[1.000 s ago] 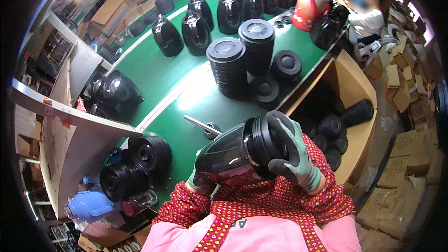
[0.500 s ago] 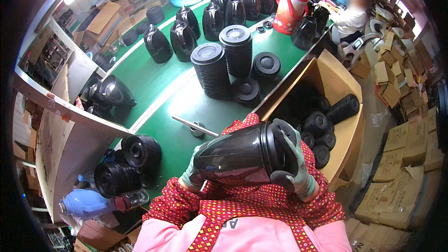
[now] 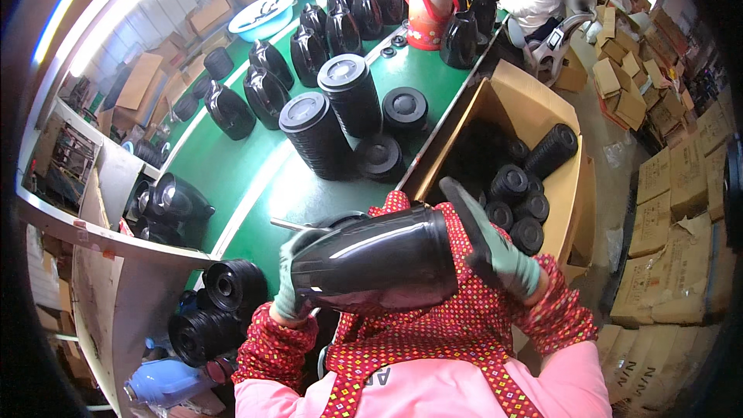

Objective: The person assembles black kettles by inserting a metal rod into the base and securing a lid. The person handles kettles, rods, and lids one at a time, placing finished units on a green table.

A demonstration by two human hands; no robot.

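Note:
A glossy black jug body [image 3: 371,263] lies sideways in front of my apron. My left hand [image 3: 288,275], in a pale green glove with dark palm, grips its narrower left end. Beside the wide right end, my right hand [image 3: 495,251] is open in a matching glove, thumb and fingers apart, with a gap between it and the jug. Behind the jug, a metal rod [image 3: 288,224] sticks out over the green table; its base is mostly hidden. Farther off stand two stacks of black ribbed lids [image 3: 313,135] [image 3: 350,97], with loose lids [image 3: 405,108] beside them.
To the right, an open carton [image 3: 576,178] holds several black round parts [image 3: 528,234]. Black jugs [image 3: 230,111] and a red flask [image 3: 429,4] stand farther along the table. Black discs [image 3: 236,285] and a blue bottle [image 3: 166,382] are at lower left. A person [image 3: 534,0] sits beyond.
My right hand has come off the jug's wide end and opened. The dark ring and disc seen there before no longer show. The jug has shifted left with my left hand; the view has turned.

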